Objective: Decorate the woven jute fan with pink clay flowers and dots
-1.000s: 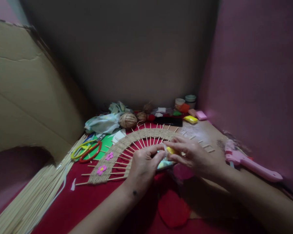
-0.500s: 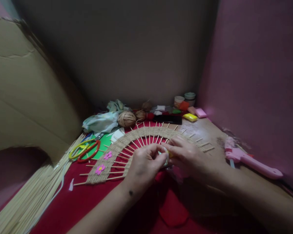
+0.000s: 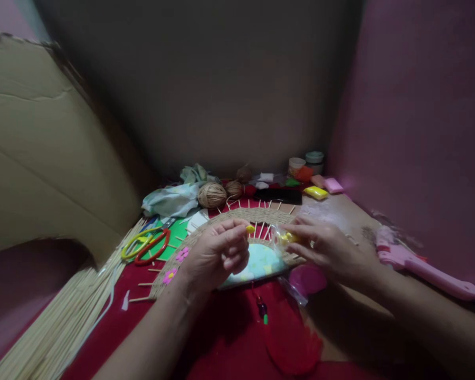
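My left hand (image 3: 224, 250) pinches a small bit of yellow clay (image 3: 250, 229) between thumb and fingertips. To its right, my right hand (image 3: 320, 243) is closed on a clear plastic packet (image 3: 279, 236) with yellow clay inside. Both hands hover over a half-round fan (image 3: 257, 215) woven from twine on thin sticks. Two pink flowers sit on its left band; the lower flower (image 3: 170, 275) has a yellow centre, while the upper flower (image 3: 182, 254) shows none. A pale blue and green patterned panel (image 3: 257, 262) covers the fan's inner part, partly hidden by my left hand.
Scissors with red and yellow handles (image 3: 154, 247) lie at left, beside long sticks (image 3: 59, 322). Twine balls (image 3: 211, 195), a black phone (image 3: 279, 196) and yellow clay packet (image 3: 315, 192) sit behind. A pink glue gun (image 3: 427, 266) lies right, a red tassel (image 3: 293, 338) in front.
My hands, close together before, have moved apart. A piece of yellow clay is now in my left fingers, the packet stays in my right, and the patterned panel has come into view.
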Tool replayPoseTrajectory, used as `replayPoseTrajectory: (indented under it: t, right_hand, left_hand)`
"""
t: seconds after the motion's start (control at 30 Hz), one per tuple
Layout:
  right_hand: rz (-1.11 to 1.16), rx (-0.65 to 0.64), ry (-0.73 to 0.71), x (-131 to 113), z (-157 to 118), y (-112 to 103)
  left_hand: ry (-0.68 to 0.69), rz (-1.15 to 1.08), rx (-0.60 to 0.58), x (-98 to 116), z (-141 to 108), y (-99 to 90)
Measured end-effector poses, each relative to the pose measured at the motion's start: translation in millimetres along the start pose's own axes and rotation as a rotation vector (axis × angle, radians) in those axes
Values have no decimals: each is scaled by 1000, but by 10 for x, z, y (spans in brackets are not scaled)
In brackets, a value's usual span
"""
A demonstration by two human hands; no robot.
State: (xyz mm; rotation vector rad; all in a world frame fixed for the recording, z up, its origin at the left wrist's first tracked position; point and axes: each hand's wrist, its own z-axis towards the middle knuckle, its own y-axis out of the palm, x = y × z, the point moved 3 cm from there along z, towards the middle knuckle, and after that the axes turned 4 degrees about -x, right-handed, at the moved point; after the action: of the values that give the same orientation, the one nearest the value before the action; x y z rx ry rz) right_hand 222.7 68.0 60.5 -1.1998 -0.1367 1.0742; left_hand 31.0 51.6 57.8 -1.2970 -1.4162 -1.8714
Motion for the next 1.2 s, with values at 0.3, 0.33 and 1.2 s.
replayPoseTrajectory:
  t: [0.3, 0.33, 1.2]
  right_hand:
    - [35, 28, -31, -9, -5, -15]
    - [36, 30, -33, -6, -7, -12]
    - [-17, 170, -263, -79, -47, 163]
  left_hand:
    - [-23, 113, 89, -84, 34, -34]
    - [-21, 110, 90, -87, 35, -37]
    - [537, 1398, 62, -89, -112, 219]
